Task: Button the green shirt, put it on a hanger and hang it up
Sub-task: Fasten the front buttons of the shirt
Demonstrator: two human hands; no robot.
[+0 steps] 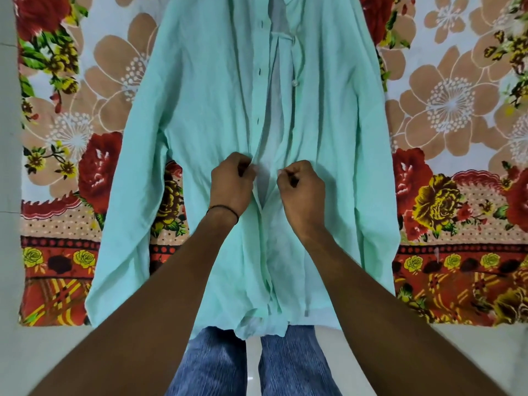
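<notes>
green shirt (217,115) flat on floral blanket (445,115), hem toward the person, front open above mid-placket, one button (294,82) visible higher up. left hand (231,184) curled, pinching the buttonhole edge. right hand (303,190) curled, pinching the opposite edge. Hands close, not touching. Black band (224,208) on left wrist.

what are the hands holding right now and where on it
Both hold the green shirt. The left hand pinches the buttonhole edge of its front opening; the right hand pinches the opposite edge, level with it.
</notes>
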